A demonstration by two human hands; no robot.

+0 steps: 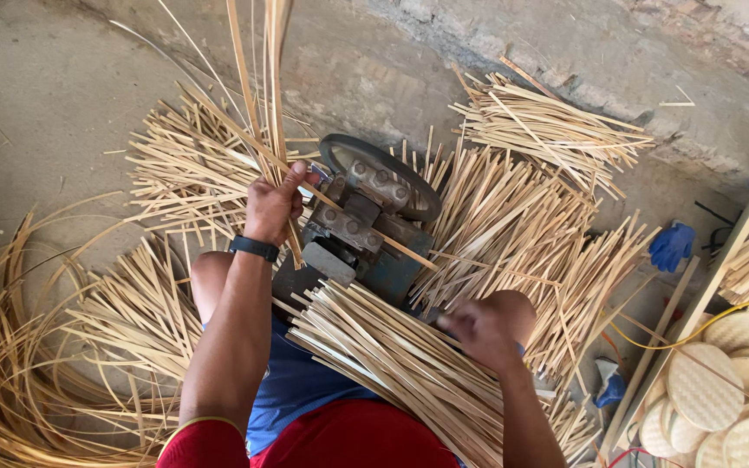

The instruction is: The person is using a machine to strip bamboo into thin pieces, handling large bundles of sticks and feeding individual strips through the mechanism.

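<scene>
Seen from the head camera, the left hand (272, 206) is clenched around a bunch of long strips (257, 82) that rise past the top edge, their upper ends cut off. They stand just beside the one cutting machine (366, 221). The right hand (485, 328) is closed at the machine's near side; what it grips is hidden. A bundle of cut strips (392, 355) lies across the lap. One blue glove (671, 245) lies well apart.

The bamboo strips (496, 208) are pale straw-yellow, the long curled ones (2, 364) a deeper golden tan. The machine (366, 225) is dull grey-blue (its wheel darker). The wristband (254, 248) is black, the glove (671, 245) bright blue, the woven discs (704, 386) cream with a fine checked weave.
</scene>
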